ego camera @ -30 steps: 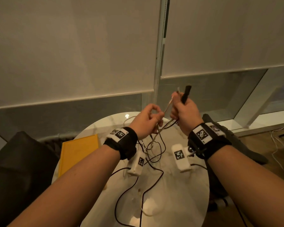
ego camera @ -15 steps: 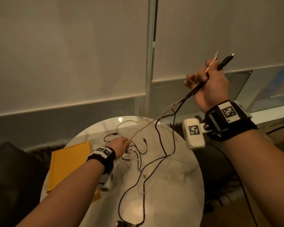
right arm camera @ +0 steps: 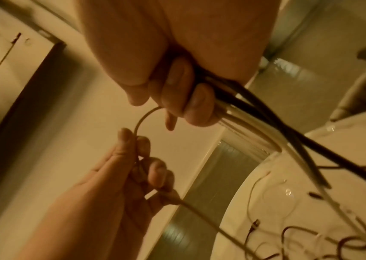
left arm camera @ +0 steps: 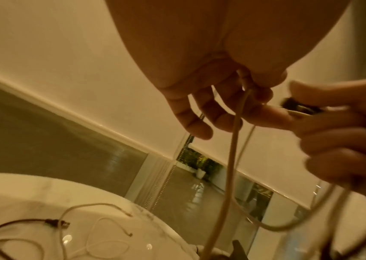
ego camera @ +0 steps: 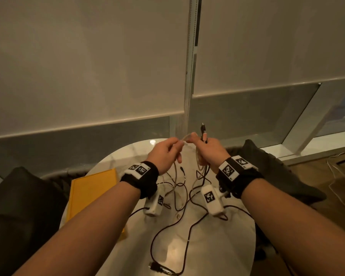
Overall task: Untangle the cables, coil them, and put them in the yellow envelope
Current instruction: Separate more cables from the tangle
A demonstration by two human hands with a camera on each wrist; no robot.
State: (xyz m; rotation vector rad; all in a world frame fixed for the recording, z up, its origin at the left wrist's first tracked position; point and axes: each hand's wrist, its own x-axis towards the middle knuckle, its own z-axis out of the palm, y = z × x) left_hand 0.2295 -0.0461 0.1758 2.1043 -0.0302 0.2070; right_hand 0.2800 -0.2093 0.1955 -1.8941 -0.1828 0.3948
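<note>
Progress is early, by my reading: your right hand (ego camera: 207, 150) is closed round a bundle of thin black cable (right arm camera: 266, 112) and pale cream cable (right arm camera: 242, 121), one black plug sticking up above the fist, while your left hand (ego camera: 164, 154) pinches a single strand of the cream cable between thumb and fingertips, just beside the right hand. You appear to be feeding or separating that strand. No finished coil shows; the rest of the cables hang down and sprawl in crossed loops on the round white marble-look tabletop (ego camera: 217, 255), so untangling looks unfinished and coiling barely begun. The flat yellow envelope (ego camera: 92, 188) lies on the left edge of the table, partly under your left forearm, with nothing visibly in it; whether it is open you cannot tell from here. Beyond the table stand pale roller blinds (ego camera: 88, 66) drawn most of the way down over a window, with a dark chair (ego camera: 277, 172) on the right and wooden floor beyond it.
</note>
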